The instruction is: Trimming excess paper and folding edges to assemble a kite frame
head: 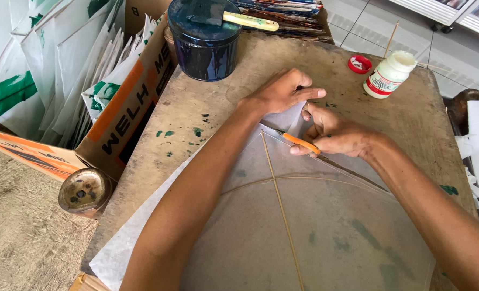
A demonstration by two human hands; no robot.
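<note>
A thin translucent paper kite [325,226] with slim bamboo sticks lies flat on the worn wooden board [207,102]. My left hand [282,91] presses down on the paper's top corner, fingers curled and index finger stretched to the right. My right hand [336,134] is closed around an orange-handled cutter [300,142], its blade end pointing left at the paper edge near the spine stick. The two hands almost touch at the kite's top tip.
A dark blue round tin [207,40] with a foam brush on its lid stands at the back. A white glue bottle [389,74] and its red cap [359,63] sit at the back right. A cardboard box [126,108] of folded white-and-green paper stands left, a rusty can [84,191] beside it.
</note>
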